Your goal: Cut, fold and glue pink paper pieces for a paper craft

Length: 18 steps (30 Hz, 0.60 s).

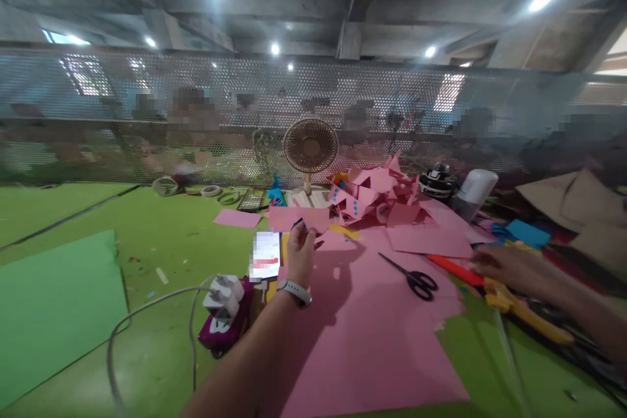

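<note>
"Pink sheet (367, 339) lies near, centre. Both hands?"

"Left hand (300, 251) bunched over its far part, right hand (499, 266) half-curled at the red strip (453, 269); can't tell what either grips. Seems a picking-up step; next wants a careful pinch."

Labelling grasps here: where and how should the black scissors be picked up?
Probably best by the looped handles, from above and the right. The black scissors lie flat on the pink paper, loops toward the right and the wearer, blade tips pointing away to the left. The right hand is on the handle side.
</note>
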### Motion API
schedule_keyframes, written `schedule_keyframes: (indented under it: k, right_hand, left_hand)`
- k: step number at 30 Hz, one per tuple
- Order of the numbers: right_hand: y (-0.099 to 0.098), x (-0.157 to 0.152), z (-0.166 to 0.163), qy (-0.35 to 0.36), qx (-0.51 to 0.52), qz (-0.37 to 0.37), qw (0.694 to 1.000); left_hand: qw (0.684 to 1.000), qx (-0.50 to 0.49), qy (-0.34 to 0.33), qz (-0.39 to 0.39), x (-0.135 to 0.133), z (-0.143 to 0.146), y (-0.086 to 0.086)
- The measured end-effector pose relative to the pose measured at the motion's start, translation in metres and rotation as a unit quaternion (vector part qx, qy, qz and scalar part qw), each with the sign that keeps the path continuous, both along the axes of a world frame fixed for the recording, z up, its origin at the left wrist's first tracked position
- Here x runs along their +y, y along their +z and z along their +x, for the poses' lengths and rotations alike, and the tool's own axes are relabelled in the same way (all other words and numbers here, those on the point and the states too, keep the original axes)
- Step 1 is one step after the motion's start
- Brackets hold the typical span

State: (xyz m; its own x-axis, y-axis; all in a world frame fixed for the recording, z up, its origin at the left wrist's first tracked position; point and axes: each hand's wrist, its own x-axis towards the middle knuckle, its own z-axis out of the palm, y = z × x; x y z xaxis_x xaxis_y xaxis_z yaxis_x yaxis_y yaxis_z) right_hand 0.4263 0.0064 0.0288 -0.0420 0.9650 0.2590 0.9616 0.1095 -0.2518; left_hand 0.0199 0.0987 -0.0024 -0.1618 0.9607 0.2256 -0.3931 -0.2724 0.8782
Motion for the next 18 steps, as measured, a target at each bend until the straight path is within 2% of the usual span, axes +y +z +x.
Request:
schedule_keyframes:
  k: [1, 4, 10, 14, 18]
  right_hand:
    - [0.005, 0.012, -0.020, 0.039, -0.001, -0.022, 0.999]
    - [0.007, 0.054, -0.087, 0.110, 0.018, -0.019, 0.994]
    - [-0.022, 0.125, -0.203, 0.187, 0.050, -0.028, 0.981]
    - [-0.033, 0.142, -0.255, 0.231, 0.064, -0.035, 0.970]
    - [-0.039, 0.150, -0.284, 0.248, 0.057, -0.049, 0.966]
  left_hand:
    - [1.000, -0.004, 0.011, 0.001, -0.001, 0.000, 0.003]
    - [0.999, -0.014, 0.040, -0.006, -0.002, -0.003, 0.010]
    - [0.998, -0.016, 0.060, -0.019, -0.001, -0.008, 0.014]
    - [0.998, -0.014, 0.062, -0.025, 0.000, -0.008, 0.014]
    - [0.997, -0.022, 0.066, -0.035, -0.001, -0.007, 0.014]
